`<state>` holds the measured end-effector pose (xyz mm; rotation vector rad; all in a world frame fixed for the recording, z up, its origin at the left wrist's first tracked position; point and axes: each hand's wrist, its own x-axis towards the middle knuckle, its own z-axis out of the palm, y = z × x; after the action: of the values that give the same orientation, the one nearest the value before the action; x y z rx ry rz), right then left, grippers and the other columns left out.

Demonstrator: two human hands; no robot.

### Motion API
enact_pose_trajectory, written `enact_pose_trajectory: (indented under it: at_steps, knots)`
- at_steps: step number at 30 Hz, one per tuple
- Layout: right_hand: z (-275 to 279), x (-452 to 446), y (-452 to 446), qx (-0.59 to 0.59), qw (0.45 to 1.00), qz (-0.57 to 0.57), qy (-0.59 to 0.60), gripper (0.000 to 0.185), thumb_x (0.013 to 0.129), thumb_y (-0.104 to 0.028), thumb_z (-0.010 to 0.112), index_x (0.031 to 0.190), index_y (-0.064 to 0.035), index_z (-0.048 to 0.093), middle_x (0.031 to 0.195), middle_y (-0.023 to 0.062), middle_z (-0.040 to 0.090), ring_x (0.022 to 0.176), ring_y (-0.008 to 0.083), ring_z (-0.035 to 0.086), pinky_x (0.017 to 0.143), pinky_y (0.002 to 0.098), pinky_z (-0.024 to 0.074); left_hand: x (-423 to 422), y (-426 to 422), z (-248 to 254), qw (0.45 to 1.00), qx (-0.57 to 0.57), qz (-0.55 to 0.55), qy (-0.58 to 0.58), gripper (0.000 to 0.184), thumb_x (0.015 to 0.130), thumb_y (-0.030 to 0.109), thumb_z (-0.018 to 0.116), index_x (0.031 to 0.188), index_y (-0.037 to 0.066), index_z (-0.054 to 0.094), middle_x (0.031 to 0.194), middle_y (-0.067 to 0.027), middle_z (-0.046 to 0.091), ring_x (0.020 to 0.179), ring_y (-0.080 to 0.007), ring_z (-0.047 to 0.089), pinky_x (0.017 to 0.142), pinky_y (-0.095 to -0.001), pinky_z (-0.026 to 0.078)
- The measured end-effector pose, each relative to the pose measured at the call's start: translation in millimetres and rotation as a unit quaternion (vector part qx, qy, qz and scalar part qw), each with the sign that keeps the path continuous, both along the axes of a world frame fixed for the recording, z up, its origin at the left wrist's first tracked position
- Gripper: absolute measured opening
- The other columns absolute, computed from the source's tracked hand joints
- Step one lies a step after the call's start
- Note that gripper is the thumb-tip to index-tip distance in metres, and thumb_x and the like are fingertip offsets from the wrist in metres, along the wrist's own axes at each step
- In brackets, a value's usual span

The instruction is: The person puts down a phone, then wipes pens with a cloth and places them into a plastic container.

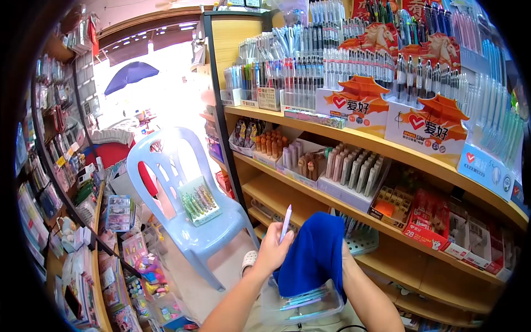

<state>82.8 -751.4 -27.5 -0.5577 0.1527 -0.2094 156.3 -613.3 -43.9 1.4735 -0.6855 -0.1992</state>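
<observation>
My left hand (272,243) is closed around a slim lilac pen (286,222), its tip pointing up. A bright blue cloth (312,254) hangs over my right hand (347,259), which holds it up; the fingers are hidden beneath. Below both hands, on my lap, sits a clear plastic box (326,311). Several pale blue, teal and lilac pens (304,299) lie in it, partly covered by the cloth's lower edge.
A light blue plastic chair (221,227) at the left carries a box of patterned pens (199,202). Wooden shelves (260,113) packed with pen displays rise ahead and right. Bins of small goods (152,271) and a stationery rack (72,166) line the left side.
</observation>
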Motion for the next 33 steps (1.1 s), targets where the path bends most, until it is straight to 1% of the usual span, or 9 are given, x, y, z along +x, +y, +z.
enact_pose_trajectory:
  at_steps: [8, 11, 12, 16, 19, 21, 23, 28, 33]
  knots:
    - [-56, 3, -7, -0.099, 0.994, 0.038, 0.014, 0.016, 0.083, -0.023, 0.049, 0.075, -0.0096, 0.053, 0.066, 0.0018, 0.052, 0.056, 0.0143, 0.052, 0.045, 0.0287, 0.0398, -47, -18, -36, 0.966, -0.083, -0.083, 0.232, 0.013, 0.091, 0.017, 0.044, 0.093, 0.009, 0.033, 0.064, -0.0026, 0.041, 0.050, -0.0085, 0.038, 0.043, -0.0187, 0.030]
    - [-47, -12, 4, -0.205, 0.965, -0.059, 0.156, 0.017, 0.085, -0.021, 0.045, 0.084, -0.0079, 0.056, 0.072, 0.0044, 0.057, 0.061, 0.0129, 0.054, 0.050, 0.0253, 0.0434, -54, -23, -51, 0.956, -0.080, -0.104, 0.261, 0.014, 0.090, 0.018, 0.046, 0.091, 0.010, 0.035, 0.064, -0.0026, 0.042, 0.052, -0.0084, 0.039, 0.043, -0.0181, 0.029]
    - [-59, -7, 0, -0.272, 0.956, -0.073, 0.082, 0.016, 0.084, -0.018, 0.047, 0.076, -0.0066, 0.055, 0.070, 0.0044, 0.055, 0.062, 0.0121, 0.052, 0.052, 0.0255, 0.0420, -57, -24, -52, 0.958, -0.072, -0.100, 0.261, 0.013, 0.090, 0.017, 0.046, 0.090, 0.010, 0.035, 0.065, -0.0025, 0.043, 0.051, -0.0080, 0.039, 0.043, -0.0180, 0.029]
    - [-85, 1, -4, -0.621, 0.754, -0.206, -0.062, 0.018, 0.083, -0.010, 0.045, 0.066, -0.0050, 0.049, 0.065, 0.0044, 0.049, 0.060, 0.0103, 0.046, 0.051, 0.0266, 0.0379, -59, -28, -68, 0.976, -0.045, -0.065, 0.202, 0.009, 0.089, 0.011, 0.046, 0.091, 0.008, 0.038, 0.067, -0.0015, 0.047, 0.052, -0.0060, 0.042, 0.041, -0.0177, 0.031]
    - [-85, -4, -6, -0.596, 0.770, -0.228, 0.002, 0.017, 0.083, -0.010, 0.043, 0.067, -0.0057, 0.048, 0.064, 0.0022, 0.046, 0.059, 0.0094, 0.044, 0.051, 0.0253, 0.0374, -64, -32, -72, 0.984, -0.027, -0.043, 0.172, 0.008, 0.089, 0.010, 0.045, 0.093, 0.004, 0.044, 0.070, -0.0021, 0.053, 0.054, -0.0067, 0.045, 0.046, -0.0193, 0.036]
    - [-90, -3, -10, -0.417, 0.878, -0.214, 0.099, 0.014, 0.083, -0.008, 0.044, 0.069, -0.0060, 0.047, 0.064, 0.0029, 0.044, 0.062, 0.0109, 0.044, 0.053, 0.0268, 0.0358, -68, -28, -65, 0.986, 0.037, -0.075, 0.145, 0.015, 0.088, 0.009, 0.045, 0.102, 0.005, 0.043, 0.071, -0.0008, 0.051, 0.055, -0.0050, 0.046, 0.045, -0.0179, 0.037]
    - [-86, -1, -4, -0.293, 0.903, -0.288, 0.128, 0.018, 0.084, -0.008, 0.042, 0.067, -0.0070, 0.046, 0.064, 0.0005, 0.044, 0.060, 0.0098, 0.044, 0.051, 0.0254, 0.0355, -71, -29, -66, 0.995, 0.087, -0.039, 0.039, 0.018, 0.089, 0.011, 0.045, 0.105, 0.003, 0.043, 0.071, -0.0028, 0.051, 0.060, -0.0073, 0.046, 0.053, -0.0220, 0.040]
    - [-72, -11, 2, -0.383, 0.891, -0.217, 0.110, 0.018, 0.084, -0.005, 0.038, 0.066, -0.0058, 0.042, 0.063, 0.0000, 0.042, 0.058, 0.0095, 0.042, 0.050, 0.0252, 0.0354, -76, -26, -54, 0.995, 0.088, -0.015, 0.032, 0.016, 0.090, 0.010, 0.042, 0.102, 0.001, 0.044, 0.072, -0.0044, 0.053, 0.065, -0.0089, 0.048, 0.060, -0.0229, 0.041]
    - [-81, -8, 10, -0.498, 0.827, -0.242, 0.103, 0.032, 0.093, -0.023, 0.035, 0.068, -0.0051, 0.043, 0.059, -0.0010, 0.038, 0.056, 0.0091, 0.038, 0.051, 0.0248, 0.0339, -71, -26, -74, 0.997, 0.056, -0.012, 0.049, 0.014, 0.090, 0.008, 0.041, 0.100, 0.000, 0.044, 0.080, -0.0067, 0.054, 0.073, -0.0086, 0.049, 0.066, -0.0217, 0.041]
